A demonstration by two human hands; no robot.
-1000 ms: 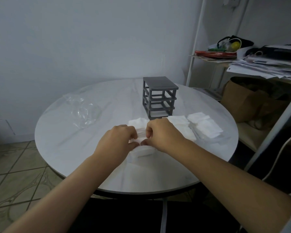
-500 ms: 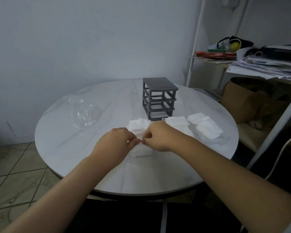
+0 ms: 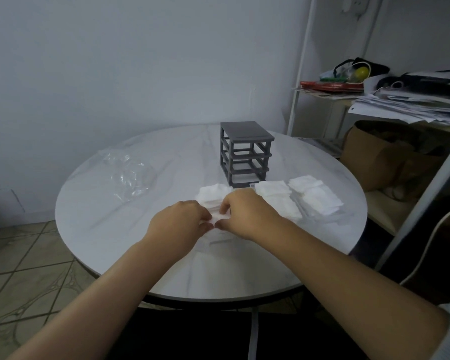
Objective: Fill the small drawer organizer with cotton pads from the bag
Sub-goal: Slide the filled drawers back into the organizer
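A grey drawer frame (image 3: 246,153) stands empty at the back middle of the round white table (image 3: 115,224), its drawers out. In front of it lie white cotton pads in piles (image 3: 278,198), some in a clear drawer at the right (image 3: 315,197). My left hand (image 3: 178,223) and my right hand (image 3: 244,214) meet over a clear drawer (image 3: 220,241) near the table's middle. Both pinch cotton pads (image 3: 218,216) between thumb and fingers just above it. More pads (image 3: 212,194) show behind my hands. The drawer's inside is mostly hidden by my hands.
A crumpled clear plastic bag (image 3: 130,175) lies at the table's left. A white shelf rack (image 3: 374,100) with papers, a red book and a brown paper bag (image 3: 379,154) stands to the right. Tiled floor shows at the left.
Both hands have drawn slightly nearer the frame and closer together, still working the same cotton pads over the clear drawer. Nothing else has moved.
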